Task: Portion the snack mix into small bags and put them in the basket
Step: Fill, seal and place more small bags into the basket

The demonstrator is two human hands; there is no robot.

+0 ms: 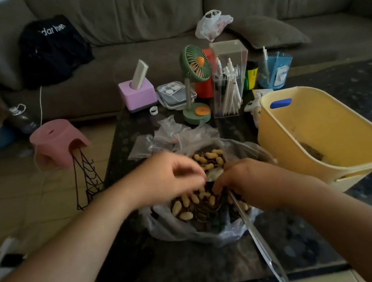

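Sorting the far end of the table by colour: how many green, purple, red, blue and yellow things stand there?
Green: 1, desk fan
Purple: 1, tissue box
Red: 1, container behind the fan
Blue: 1, cup
Yellow: 1, bottle
Total: 5

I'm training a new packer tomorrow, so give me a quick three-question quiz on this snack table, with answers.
1. True or false: the yellow plastic basket stands to the right of the big clear plastic bag of peanuts and seeds.
2. Where do the empty small clear bags lie? A) beyond the big bag B) inside the basket C) on the sofa
3. What long object slants from under the right hand to the near table edge?

Key: 1 true. 2 A. 3 a long shiny metal-looking utensil; the hand hides whether it is gripped.
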